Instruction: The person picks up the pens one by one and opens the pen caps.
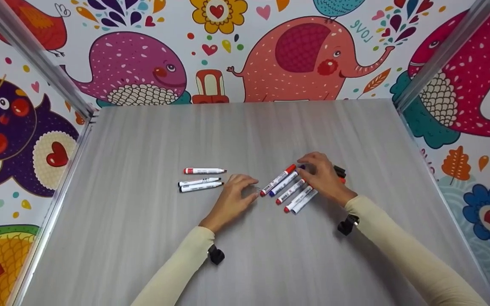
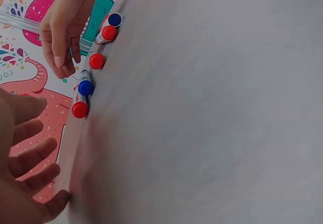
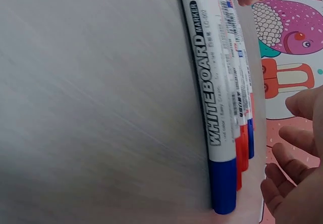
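A slanted row of whiteboard markers lies at the right middle of the table, among them a red marker, a blue marker and, nearest the right wrist camera, a blue-capped marker. My right hand hovers over the upper ends of this row, fingers loosely bent and nothing held; it hides part of several markers. Between this row and a smaller group on the left is my left hand, its fingers spread and holding nothing. That group has a red-ended marker and two black-ended markers, dark tips toward the left hand.
Black pieces and a red piece show just beyond the right hand. The grey table is bordered by metal rails and walls printed with cartoon animals. Each wrist carries a small black camera.
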{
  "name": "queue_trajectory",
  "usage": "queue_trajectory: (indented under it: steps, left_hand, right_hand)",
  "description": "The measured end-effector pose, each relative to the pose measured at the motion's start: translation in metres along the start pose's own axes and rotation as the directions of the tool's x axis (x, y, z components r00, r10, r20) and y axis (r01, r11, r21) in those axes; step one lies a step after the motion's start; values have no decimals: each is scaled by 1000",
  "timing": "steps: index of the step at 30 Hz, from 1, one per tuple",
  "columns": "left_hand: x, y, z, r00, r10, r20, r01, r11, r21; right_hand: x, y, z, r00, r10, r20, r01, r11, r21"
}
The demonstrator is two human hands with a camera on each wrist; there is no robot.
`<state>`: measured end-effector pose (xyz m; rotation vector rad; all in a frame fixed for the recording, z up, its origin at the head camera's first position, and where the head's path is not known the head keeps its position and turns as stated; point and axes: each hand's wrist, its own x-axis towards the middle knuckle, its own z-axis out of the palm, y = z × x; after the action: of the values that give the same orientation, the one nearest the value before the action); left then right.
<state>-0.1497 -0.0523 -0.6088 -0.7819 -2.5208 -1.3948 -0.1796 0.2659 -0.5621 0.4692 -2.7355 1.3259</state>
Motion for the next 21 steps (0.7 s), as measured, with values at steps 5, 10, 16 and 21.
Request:
queue_trajectory:
  steps: [5, 10, 16, 21]
  left_hand:
    - [1, 13, 1, 1000, 2, 14, -2, 1000, 12]
    - [3, -2, 17, 999, 52, -7, -52, 998, 28]
    - [4, 5, 15, 996, 85, 16, -85, 995, 43]
    - [8, 16, 10, 994, 72, 80, -80, 991, 107]
  right_hand:
    - [1, 2, 6, 1000, 2, 1, -2, 1000, -22]
    - [2, 4, 8, 1000, 25, -3, -25, 999, -48]
    - [3, 7, 13, 1000, 12, -16, -13, 998, -58]
    - [1, 12, 19, 999, -14, -41, 10, 996, -94]
